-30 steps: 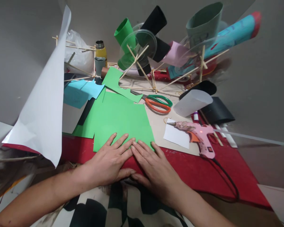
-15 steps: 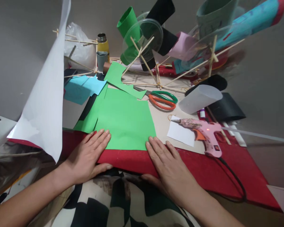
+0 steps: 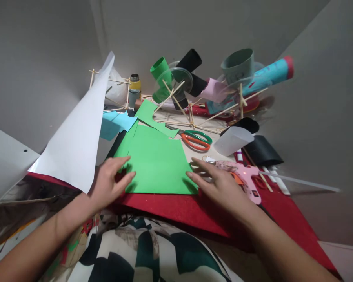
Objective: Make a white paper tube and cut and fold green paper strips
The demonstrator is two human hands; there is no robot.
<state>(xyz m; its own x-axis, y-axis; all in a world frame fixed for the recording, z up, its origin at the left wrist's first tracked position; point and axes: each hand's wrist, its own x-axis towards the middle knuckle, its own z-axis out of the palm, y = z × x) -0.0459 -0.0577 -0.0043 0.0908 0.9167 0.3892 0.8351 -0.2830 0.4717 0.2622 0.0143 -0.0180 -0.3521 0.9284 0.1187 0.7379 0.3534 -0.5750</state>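
A green foam sheet [image 3: 157, 168] lies flat on the table's near part. My left hand [image 3: 111, 178] is at its left edge, thumb and fingers apart, holding nothing. Over by the right edge, my right hand [image 3: 216, 178] has its fingers spread, also with nothing in it. Whether the fingertips touch the sheet is hard to tell. Behind it lie a green offcut [image 3: 147, 111] and scissors [image 3: 197, 140] with green and orange handles. A pink glue gun [image 3: 248, 176] rests beyond my right hand, partly hidden by it, a glue stick poking out of its back.
A large curled white sheet [image 3: 73, 137] rises at the left. At the back stands a stick frame with clear discs and foam cups [image 3: 182, 80]. Blue paper [image 3: 114, 123], a white tube [image 3: 233, 141] and a black tube [image 3: 264, 150] lie around. Red cloth [image 3: 170, 207] covers the table edge.
Both hands have lifted from lying flat on the near edge and moved to the green sheet's sides, thumbs turned inward. The view has tilted up, showing more wall.
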